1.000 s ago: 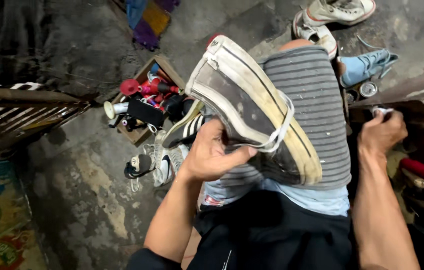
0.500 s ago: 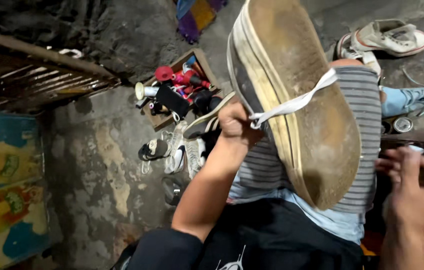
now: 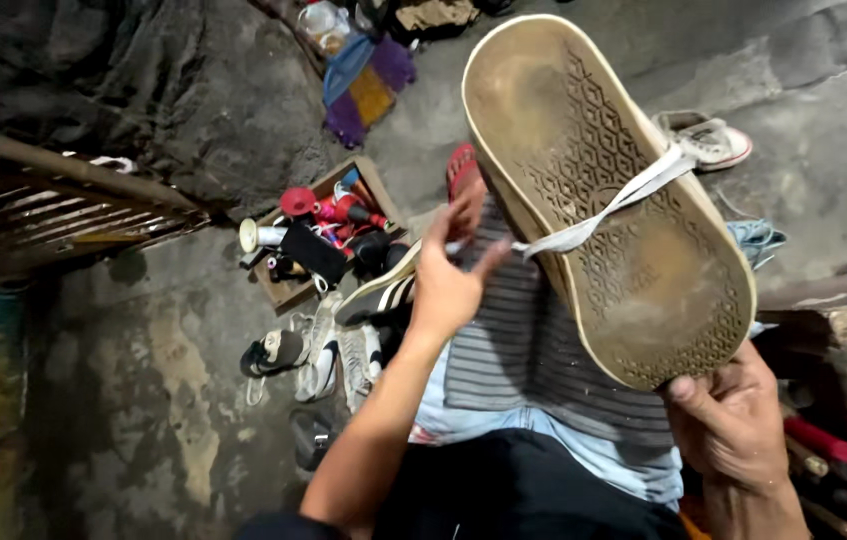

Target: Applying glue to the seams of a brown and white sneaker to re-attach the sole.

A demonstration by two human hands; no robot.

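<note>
A worn sneaker [image 3: 603, 190] is turned sole-up over my lap, its tan patterned sole facing me. A white strap [image 3: 633, 195] runs diagonally across the sole. My left hand [image 3: 448, 275] holds the shoe's left side and pinches the strap's lower end. My right hand [image 3: 728, 420] grips the shoe at its near end, thumb against the sole edge. A grey striped cloth [image 3: 523, 350] covers my knee beneath the shoe.
A wooden box [image 3: 318, 245] of bottles and tools sits on the concrete floor to the left, with several sandals and shoes [image 3: 318, 355] beside it. A white sneaker [image 3: 708, 140] lies at the far right. A colourful rag [image 3: 363, 85] lies at the top.
The shoe has been rotated from side-on to fully sole-up. My right hand moved from the right onto the shoe's near end.
</note>
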